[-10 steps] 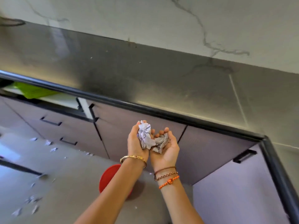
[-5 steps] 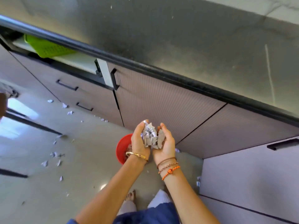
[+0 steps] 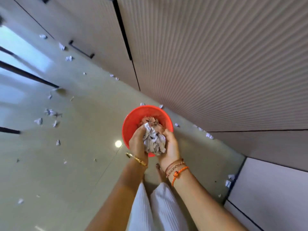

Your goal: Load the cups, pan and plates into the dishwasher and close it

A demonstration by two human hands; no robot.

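Over the red bucket, just below frame centre, both hands hold one wad of crumpled paper; none of the cups, pan, plates or dishwasher named in the task is in view. The wad is grey-white with dark flecks, heavily creased and lumpy, its long axis running roughly from 11 o'clock down to 5 o'clock, its upper tip pointing into the bucket's mouth. The left hand cups it from 9 o'clock with fingers curled round it, and the right hand cups it from 3 o'clock the same way, so both grips are closed on the paper. More crumpled paper already lies inside the bucket. Half a second ago the hands held the wad higher, against the ribbed cabinet front, with the bucket only partly visible behind the left wrist; now the view tilts downward, the countertop and green basket have gone from sight, and the wad sits over the bucket's rim. A gold bangle circles the left wrist, and orange and brown cords the right. White trouser legs show at 6 o'clock. Paper scraps litter the glossy floor toward 9 o'clock, and the ribbed cabinet front fills 1 o'clock.
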